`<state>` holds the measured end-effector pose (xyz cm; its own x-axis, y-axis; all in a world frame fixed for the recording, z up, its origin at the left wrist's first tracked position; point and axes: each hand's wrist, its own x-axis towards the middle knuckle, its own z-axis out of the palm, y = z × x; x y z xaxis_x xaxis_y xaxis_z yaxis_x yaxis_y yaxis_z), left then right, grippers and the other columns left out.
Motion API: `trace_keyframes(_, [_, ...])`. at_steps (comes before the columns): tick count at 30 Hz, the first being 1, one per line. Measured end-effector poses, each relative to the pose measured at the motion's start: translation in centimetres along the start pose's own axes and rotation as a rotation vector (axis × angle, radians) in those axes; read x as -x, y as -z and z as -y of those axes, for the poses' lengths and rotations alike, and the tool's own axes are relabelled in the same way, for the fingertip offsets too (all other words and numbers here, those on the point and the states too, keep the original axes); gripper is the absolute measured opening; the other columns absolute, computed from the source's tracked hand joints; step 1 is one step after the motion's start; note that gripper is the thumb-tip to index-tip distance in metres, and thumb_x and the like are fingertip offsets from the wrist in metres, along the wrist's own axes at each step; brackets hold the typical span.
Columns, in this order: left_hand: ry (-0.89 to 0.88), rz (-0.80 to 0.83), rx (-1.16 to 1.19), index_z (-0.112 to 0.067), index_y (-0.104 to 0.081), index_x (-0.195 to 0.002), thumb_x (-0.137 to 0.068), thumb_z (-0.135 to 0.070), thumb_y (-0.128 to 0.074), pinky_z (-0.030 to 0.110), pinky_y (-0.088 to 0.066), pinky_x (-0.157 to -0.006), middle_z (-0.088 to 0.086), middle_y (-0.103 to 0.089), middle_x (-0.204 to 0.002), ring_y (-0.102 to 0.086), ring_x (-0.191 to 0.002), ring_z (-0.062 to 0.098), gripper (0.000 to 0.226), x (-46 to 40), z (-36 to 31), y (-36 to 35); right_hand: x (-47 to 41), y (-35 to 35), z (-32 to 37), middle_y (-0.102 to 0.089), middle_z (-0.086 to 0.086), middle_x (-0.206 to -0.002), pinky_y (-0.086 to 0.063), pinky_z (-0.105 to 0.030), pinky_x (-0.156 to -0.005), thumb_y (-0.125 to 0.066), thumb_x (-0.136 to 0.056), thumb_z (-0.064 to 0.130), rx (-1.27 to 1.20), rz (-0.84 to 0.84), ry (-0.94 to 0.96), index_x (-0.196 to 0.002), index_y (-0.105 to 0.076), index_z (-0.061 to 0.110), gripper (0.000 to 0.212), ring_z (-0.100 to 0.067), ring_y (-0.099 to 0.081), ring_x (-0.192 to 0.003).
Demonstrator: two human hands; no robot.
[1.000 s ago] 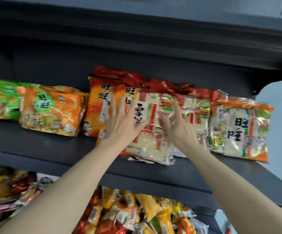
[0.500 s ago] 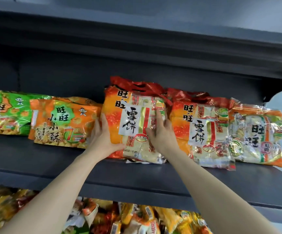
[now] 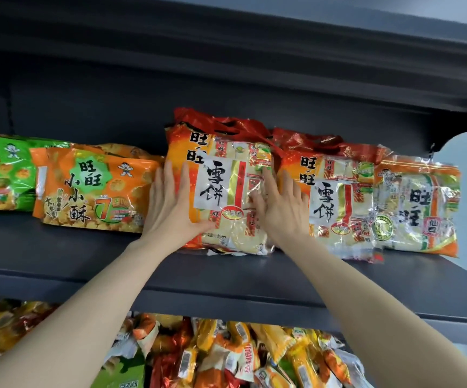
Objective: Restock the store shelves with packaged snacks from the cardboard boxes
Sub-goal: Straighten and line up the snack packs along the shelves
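An orange-and-white rice cracker bag [image 3: 221, 189] leans upright on the dark grey shelf [image 3: 226, 278], with more red-topped bags stacked behind it. My left hand [image 3: 170, 208] lies flat with straight fingers on the bag's left side. My right hand [image 3: 280, 208] presses flat on its right side. A second bag of the same kind [image 3: 336, 197] stands just to the right, touching it.
An orange snack bag [image 3: 98, 189] and a green one [image 3: 0, 172] sit to the left; an orange-and-green cracker bag [image 3: 419, 203] is at the far right by the shelf's end. Several mixed snack packs [image 3: 226, 357] fill the lower shelf. A shelf [image 3: 254, 51] overhangs above.
The front rice cracker bag has been shifted left, apart from the second one, and stood up straighter. Both hands moved with it and now lie flat on its two sides.
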<state>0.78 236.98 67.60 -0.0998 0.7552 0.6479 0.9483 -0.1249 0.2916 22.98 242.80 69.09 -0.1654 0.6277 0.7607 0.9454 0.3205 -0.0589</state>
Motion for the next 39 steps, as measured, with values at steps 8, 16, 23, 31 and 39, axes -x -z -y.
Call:
trace_keyframes(8, [-0.308, -0.126, -0.002, -0.022, -0.028, -0.156, -0.096, -0.030, -0.063, 0.034, 0.002, -0.118, 0.005, -0.007, -0.166, 0.000, -0.153, 0.023, 0.070, -1.2, -13.3, -2.2, 1.6, 5.8, -13.1, -0.030, -0.019, -0.158, -0.034, -0.056, -0.109, -0.039, -0.104, 0.047, 0.122, -0.098, -0.035, -0.157, -0.026, 0.026, 0.059, -0.042, -0.034, -0.141])
trace_keyframes(16, [-0.481, 0.090, 0.114, -0.025, -0.020, -0.157, -0.092, -0.035, -0.067, 0.041, -0.035, -0.114, 0.000, -0.007, -0.165, -0.015, -0.151, 0.021, 0.081, -2.1, -32.1, -9.9, 2.2, 9.6, -31.5, -0.031, -0.014, -0.156, -0.034, -0.056, -0.109, -0.047, -0.099, 0.048, 0.135, -0.100, -0.198, -0.154, -0.027, 0.029, 0.061, -0.040, -0.036, -0.137])
trace_keyframes(23, [-0.445, 0.189, -0.353, -0.025, 0.015, -0.157, -0.077, -0.066, -0.070, 0.056, 0.013, -0.120, 0.017, 0.020, -0.162, 0.015, -0.150, 0.036, 0.123, -4.0, -38.9, -18.2, -0.3, 9.3, -44.2, -0.039, -0.018, -0.149, -0.034, -0.050, -0.110, -0.048, -0.095, 0.063, -0.269, 0.065, -0.512, -0.159, -0.017, 0.025, 0.080, -0.038, -0.038, -0.138])
trace_keyframes(31, [-0.377, 0.212, -0.706, -0.022, 0.022, -0.154, -0.076, -0.071, -0.067, 0.064, 0.017, -0.114, 0.029, 0.013, -0.160, 0.002, -0.149, 0.047, 0.128, -5.6, -39.6, -19.9, -6.4, 4.9, -48.1, -0.046, -0.012, -0.147, -0.047, -0.055, -0.105, -0.069, -0.062, 0.086, -0.701, 0.160, -0.548, -0.155, -0.011, 0.040, 0.119, -0.036, -0.053, -0.130])
trace_keyframes(39, [-0.350, 0.225, -0.519, -0.026, 0.038, -0.146, -0.087, -0.046, -0.070, 0.049, 0.021, -0.116, 0.039, 0.023, -0.151, -0.052, -0.128, 0.042, 0.125, -5.5, -40.4, -21.0, -9.3, 5.2, -47.6, -0.069, -0.001, -0.108, -0.058, -0.037, -0.077, -0.060, -0.090, 0.063, -0.875, 0.037, -0.452, -0.129, -0.045, 0.025, 0.056, -0.017, -0.071, -0.088])
